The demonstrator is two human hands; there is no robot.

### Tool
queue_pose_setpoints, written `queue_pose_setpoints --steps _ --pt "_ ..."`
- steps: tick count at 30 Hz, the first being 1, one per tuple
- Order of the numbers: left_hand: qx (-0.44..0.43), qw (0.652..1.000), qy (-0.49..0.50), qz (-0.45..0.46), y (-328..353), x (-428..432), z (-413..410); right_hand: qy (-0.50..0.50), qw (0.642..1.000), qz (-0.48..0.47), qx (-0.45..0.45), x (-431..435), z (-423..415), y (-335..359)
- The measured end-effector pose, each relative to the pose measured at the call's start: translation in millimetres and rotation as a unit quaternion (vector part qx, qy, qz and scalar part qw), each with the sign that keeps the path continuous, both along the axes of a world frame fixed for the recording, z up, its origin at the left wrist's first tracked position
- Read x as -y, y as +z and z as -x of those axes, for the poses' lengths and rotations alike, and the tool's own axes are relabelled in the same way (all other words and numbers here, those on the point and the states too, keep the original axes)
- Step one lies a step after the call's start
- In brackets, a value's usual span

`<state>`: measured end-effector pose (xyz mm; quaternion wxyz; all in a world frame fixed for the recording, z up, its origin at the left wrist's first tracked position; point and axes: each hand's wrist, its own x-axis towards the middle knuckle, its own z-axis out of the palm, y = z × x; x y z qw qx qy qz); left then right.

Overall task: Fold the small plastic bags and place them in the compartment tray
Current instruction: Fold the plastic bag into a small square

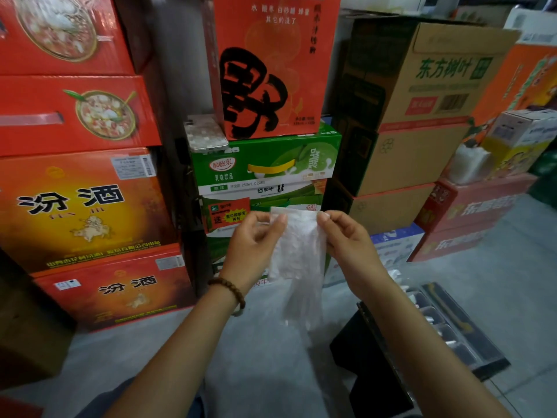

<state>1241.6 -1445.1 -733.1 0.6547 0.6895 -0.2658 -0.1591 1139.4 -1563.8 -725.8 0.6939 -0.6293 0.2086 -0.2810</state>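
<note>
As hands (254, 236) (346, 241) pinch it, crinkly translucent bag (297, 254) hangs

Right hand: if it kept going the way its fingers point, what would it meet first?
Past the plastic bag it pinches, the right hand would probably reach the left hand; depth is unclear, so perhaps the green cartons behind.

Clear plastic bag (297, 251), grey compartment tray (470, 336)
</note>
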Motion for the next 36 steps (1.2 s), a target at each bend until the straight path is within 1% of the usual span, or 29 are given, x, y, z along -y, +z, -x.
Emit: queue_pose_setpoints --steps 2,4,6,8,12,14,17,19,22,26,28,30,32,36 --pt "0.025 1.0 0.004 0.0 -7 5 6 -0.038 0.999 -0.021 -0.006 -3 -3 -1" --pt "0.055 0.998 0.027 0.006 -10 8 11 -0.083 0.996 -0.021 -0.032 -5 -8 -4" --pt "0.083 0.995 0.057 0.009 -12 11 15 -0.095 0.993 -0.011 -0.063 -9 -12 -8" --pt "0.102 0.992 0.075 0.01 -14 13 17 -0.097 0.993 -0.008 -0.065 -14 -16 -12" --pt "0.114 0.988 0.099 0.01 -16 16 18 -0.157 0.982 0.105 -0.026 -21 -20 -18" --pt "0.113 0.989 0.096 0.017 -15 17 17 -0.161 0.979 0.122 0.009 -23 -19 -16" --pt "0.085 0.992 0.083 0.049 -9 15 16 -0.157 0.979 0.122 0.048 -24 -17 -9" --pt "0.047 0.994 0.079 0.061 -7 15 17 -0.155 0.981 0.097 0.061 -25 -18 -7" --pt "-0.024 0.994 0.087 0.055 -3 15 16 -0.157 0.983 0.063 0.067 -25 -18 -9" --pt "-0.068 0.994 0.056 0.056 -1 13 12 -0.137 0.987 0.059 0.059 -24 -17 -12" --pt "-0.045 0.995 0.057 0.069 1 13 15 -0.119 0.989 0.076 0.05 -26 -17 -12" --pt "-0.019 0.994 0.081 0.074 0 15 16 -0.106 0.988 0.105 0.028 -27 -17 -14" --pt "0.004 0.992 0.102 0.07 -3 16 17 -0.111 0.988 0.105 0.022 -28 -17 -14" --pt "0.057 0.992 0.096 0.065 -1 14 20 -0.13 0.986 0.097 0.042 -29 -18 -11"
